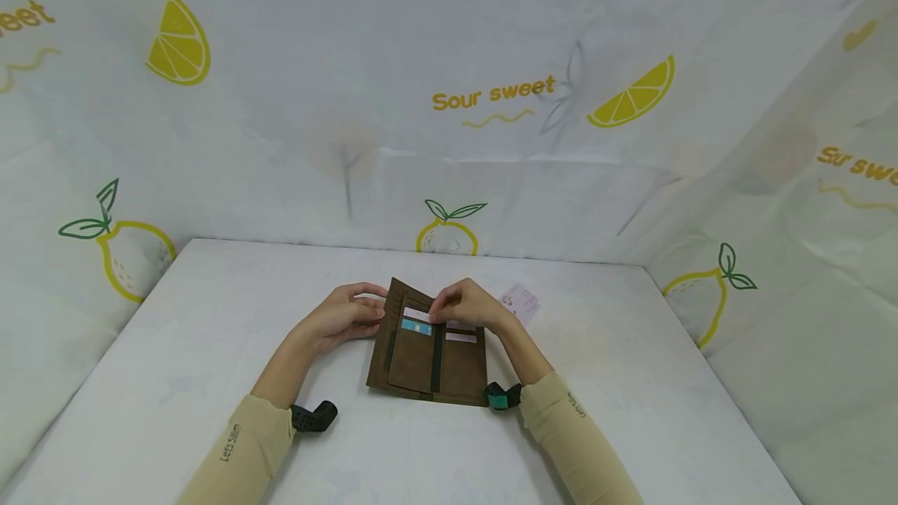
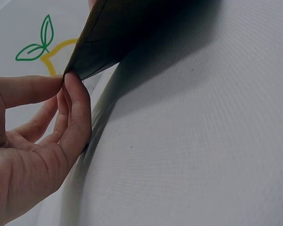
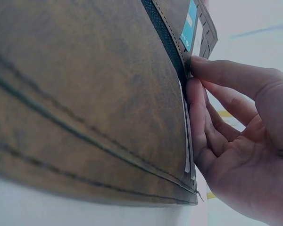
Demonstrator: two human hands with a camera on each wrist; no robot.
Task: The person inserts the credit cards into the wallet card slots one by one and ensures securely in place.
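Observation:
An open brown wallet (image 1: 414,361) stands tilted over the white table, its left cover lifted. My left hand (image 1: 344,318) pinches that cover's outer edge between thumb and fingertip; the left wrist view shows this grip (image 2: 47,127) from below. My right hand (image 1: 466,306) reaches over the wallet's middle, thumb and forefinger pinching at the right end of a white card (image 1: 417,314) in the inner panel. In the right wrist view, the fingers (image 3: 226,75) partly hide that end. Just below sits a turquoise card (image 3: 188,28) in its slot. A pale card (image 1: 461,337) shows in the right panel.
On the table, a pinkish printed paper or card (image 1: 521,304) lies beyond my right wrist, partly hidden by it. The white table (image 1: 603,427) meets a lemon-patterned cloth (image 1: 281,139) at its back and sides. Black wrist devices (image 1: 314,416) are on both forearms.

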